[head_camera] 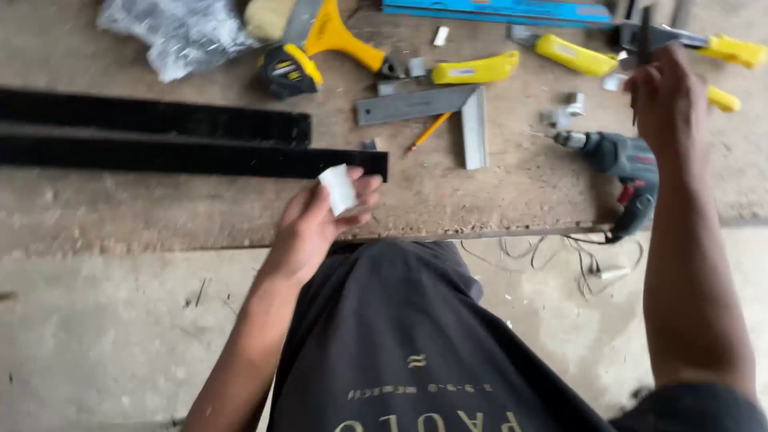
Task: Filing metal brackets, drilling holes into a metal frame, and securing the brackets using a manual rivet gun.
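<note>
A crumpled clear plastic bag [180, 32] is seen at the upper left of the frame. A long blue box [496, 11] is laid along the top edge.

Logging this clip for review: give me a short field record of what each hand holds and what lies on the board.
left hand: left hand holds a small white piece in its fingers
right hand: right hand raised, gripping a thin dark tool
near right hand: power drill lying on the wooden board
centre: metal square, pencil
left: two black bars
far edge: tape measure
</note>
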